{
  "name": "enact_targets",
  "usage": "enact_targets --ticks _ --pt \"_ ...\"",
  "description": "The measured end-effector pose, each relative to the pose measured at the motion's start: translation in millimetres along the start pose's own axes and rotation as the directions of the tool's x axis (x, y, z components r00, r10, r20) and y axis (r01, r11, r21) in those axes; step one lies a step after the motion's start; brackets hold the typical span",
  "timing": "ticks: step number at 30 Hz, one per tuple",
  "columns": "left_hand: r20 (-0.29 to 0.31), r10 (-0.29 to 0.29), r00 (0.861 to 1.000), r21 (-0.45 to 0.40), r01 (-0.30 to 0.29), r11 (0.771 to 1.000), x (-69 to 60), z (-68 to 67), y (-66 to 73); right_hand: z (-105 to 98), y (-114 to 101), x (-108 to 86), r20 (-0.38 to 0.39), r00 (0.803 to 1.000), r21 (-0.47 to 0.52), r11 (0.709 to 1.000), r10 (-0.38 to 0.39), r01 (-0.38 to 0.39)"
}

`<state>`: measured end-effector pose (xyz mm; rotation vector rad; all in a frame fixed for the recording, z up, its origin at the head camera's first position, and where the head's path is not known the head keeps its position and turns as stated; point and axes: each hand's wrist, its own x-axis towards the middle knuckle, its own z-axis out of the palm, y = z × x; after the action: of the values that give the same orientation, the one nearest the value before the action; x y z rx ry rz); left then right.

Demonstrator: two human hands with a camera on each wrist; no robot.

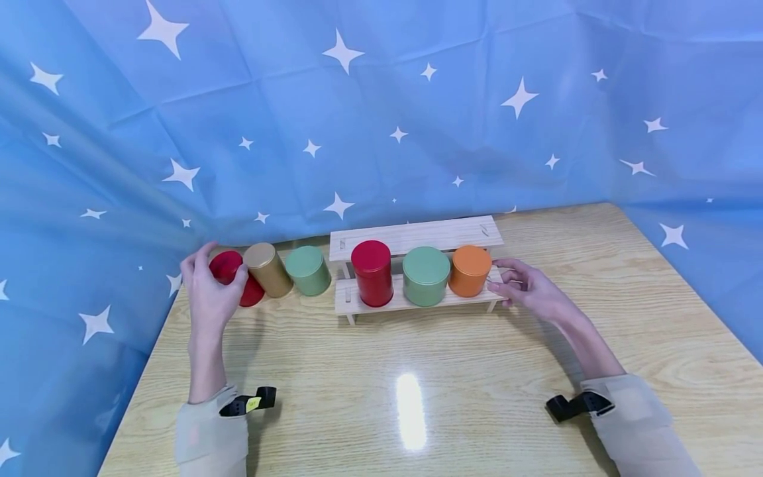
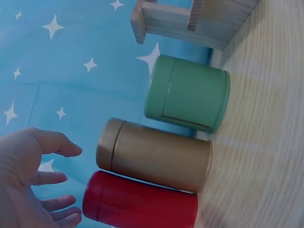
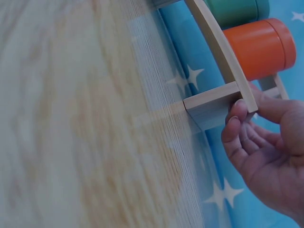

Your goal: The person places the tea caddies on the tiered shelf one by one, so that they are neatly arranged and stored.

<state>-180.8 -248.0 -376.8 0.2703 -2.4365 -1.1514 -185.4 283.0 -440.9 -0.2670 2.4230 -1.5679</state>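
A two-tier wooden shelf [image 1: 417,238] stands at the back of the table. On its lower board are a tall red tin [image 1: 372,275], a wide green tin [image 1: 426,278] and a small orange tin [image 1: 469,271]. My right hand [image 1: 527,288] pinches the right end of that lower board, thumb above and fingers beneath, as the right wrist view shows. At the far left, my left hand [image 1: 213,288] hovers by the lid of another red tin [image 2: 142,199]. Its fingers are spread, with a gap from the lid in the left wrist view.
Beside the left red tin stand a tall gold tin [image 1: 269,271] and a green tin [image 1: 308,271], left of the shelf. A blue star-patterned cloth [image 1: 381,119] hangs behind the wooden table [image 1: 334,384]. The shelf's upper board bears nothing.
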Motion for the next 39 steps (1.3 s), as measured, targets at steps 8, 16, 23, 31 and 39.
enact_targets --ticks 8,16,23,31,39 --pt "0.038 -0.048 0.998 0.012 0.047 0.999 5.2 1.3 -13.0 0 -1 -0.8 0.002 1.0 -0.006 1.0 -0.006 0.006" --pt "0.068 -0.062 0.996 0.018 0.061 0.998 9.1 2.7 -24.0 0 -2 -1.0 0.002 1.0 -0.009 1.0 0.002 -0.002" --pt "0.066 -0.041 0.997 -0.017 0.042 0.999 11.0 5.6 -33.3 0 -2 -1.4 0.0 1.0 -0.008 1.0 0.006 -0.006" --pt "0.055 -0.03 0.998 -0.05 0.033 0.998 12.6 9.1 -37.5 0 -2 -1.7 0.001 1.0 -0.012 1.0 0.006 -0.006" --pt "0.09 -0.13 0.987 -0.11 0.14 0.984 12.7 8.3 -40.2 0 -2 -1.6 0.002 1.0 -0.011 1.0 0.003 -0.003"
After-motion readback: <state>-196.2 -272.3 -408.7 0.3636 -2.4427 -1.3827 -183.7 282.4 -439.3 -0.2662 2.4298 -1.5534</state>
